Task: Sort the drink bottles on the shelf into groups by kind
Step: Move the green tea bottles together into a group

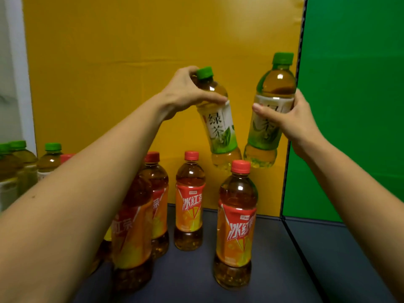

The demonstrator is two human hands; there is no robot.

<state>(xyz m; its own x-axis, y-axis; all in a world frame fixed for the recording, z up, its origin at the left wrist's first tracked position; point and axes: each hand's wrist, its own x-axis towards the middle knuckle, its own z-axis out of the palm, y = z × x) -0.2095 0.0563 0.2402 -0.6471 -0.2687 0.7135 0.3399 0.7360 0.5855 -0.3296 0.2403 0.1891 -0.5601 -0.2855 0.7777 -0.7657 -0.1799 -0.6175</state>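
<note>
i see my left hand (188, 92) clamped around the neck of one green tea bottle (220, 130), which is tilted in the air. my right hand (293, 119) grips a second green tea bottle (269, 127) at its label, just beside the first. both are above the red tea bottles (189, 202) standing on the dark shelf (284, 259). more green-capped bottles (50, 158) stand at the far left.

— What does the left forearm (87, 193) cover?
— Most of one red-capped bottle (66, 157); only its cap shows.
— And far left?
— A green-capped bottle (5, 167), cut by the edge.
</note>
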